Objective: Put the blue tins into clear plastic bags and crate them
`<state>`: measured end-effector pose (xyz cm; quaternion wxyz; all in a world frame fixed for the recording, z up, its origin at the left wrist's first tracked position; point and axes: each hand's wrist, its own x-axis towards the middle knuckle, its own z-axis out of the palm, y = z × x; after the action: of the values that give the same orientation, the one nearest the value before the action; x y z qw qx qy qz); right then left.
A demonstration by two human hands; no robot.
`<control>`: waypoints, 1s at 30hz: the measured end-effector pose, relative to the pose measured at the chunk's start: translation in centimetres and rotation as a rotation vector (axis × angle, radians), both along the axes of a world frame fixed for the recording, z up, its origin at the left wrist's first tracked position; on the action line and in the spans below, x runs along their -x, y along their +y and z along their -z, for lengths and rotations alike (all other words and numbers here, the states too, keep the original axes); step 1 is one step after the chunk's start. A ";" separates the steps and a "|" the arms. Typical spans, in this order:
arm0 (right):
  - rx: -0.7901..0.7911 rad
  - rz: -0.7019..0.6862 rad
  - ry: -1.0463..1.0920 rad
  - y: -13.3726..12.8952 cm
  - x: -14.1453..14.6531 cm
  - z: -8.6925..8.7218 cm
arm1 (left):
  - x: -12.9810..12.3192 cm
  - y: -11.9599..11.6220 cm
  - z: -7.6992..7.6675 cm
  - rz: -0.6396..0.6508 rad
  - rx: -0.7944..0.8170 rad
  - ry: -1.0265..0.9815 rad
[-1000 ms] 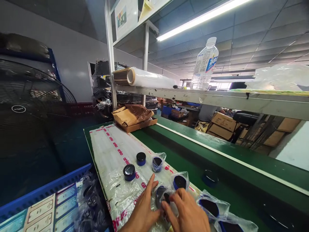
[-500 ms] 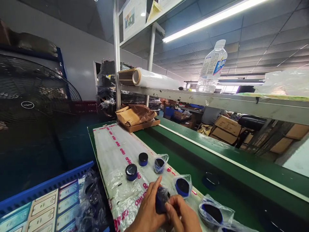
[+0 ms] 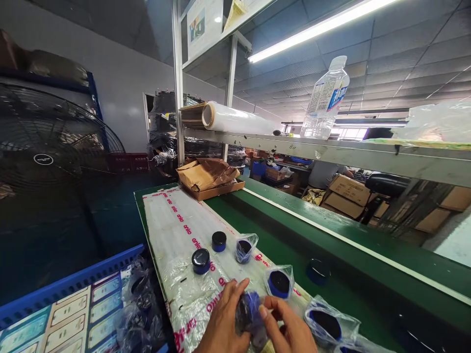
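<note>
My left hand (image 3: pixel 224 321) is closed around a small round blue jar (image 3: pixel 248 310) wrapped in clear plastic, just above the near part of the table. At the jar's right side, my right hand (image 3: pixel 285 326) has its thumb and forefinger bent in on the clear plastic bag (image 3: pixel 259 337). Two unwrapped jars with black lids, a glossy one (image 3: pixel 200 261) and a smaller-looking one (image 3: pixel 219 241), stand farther up the table. To the right, bagged jars sit in a row: a far one (image 3: pixel 243 250), a middle one (image 3: pixel 278 283) and a near one (image 3: pixel 326 323).
A green conveyor belt (image 3: pixel 294 230) runs along the right, carrying dark round jars (image 3: pixel 318 271). At lower left is a blue crate (image 3: pixel 73 282) with printed boxes and bagged jars. A cardboard tray (image 3: pixel 221 191) holds brown paper. Overhead, a shelf (image 3: pixel 331 152) bears a water bottle (image 3: pixel 327 98).
The jar in my left hand has turned, and more of its blue, film-covered side shows. My right hand has shifted slightly right. The jar on the belt has moved slightly left.
</note>
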<state>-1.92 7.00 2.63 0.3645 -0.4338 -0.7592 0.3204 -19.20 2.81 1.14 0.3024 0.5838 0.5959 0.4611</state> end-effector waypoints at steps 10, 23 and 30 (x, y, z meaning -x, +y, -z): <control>-0.137 -0.170 -0.312 1.4 -0.1 2.5 | 1.5 -0.2 1.2 0.148 0.061 -0.644; -0.153 -0.051 0.057 0.9 0.5 -0.8 | 1.3 -0.5 -0.9 0.025 0.047 -0.553; -0.293 0.110 -0.049 -0.8 1.3 -2.0 | 0.0 0.2 -0.2 -0.039 0.038 -0.461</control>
<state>-3.25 6.18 4.60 0.4221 -0.4244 -0.7817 0.1750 -19.24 3.02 1.31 0.4323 0.4456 0.5310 0.5767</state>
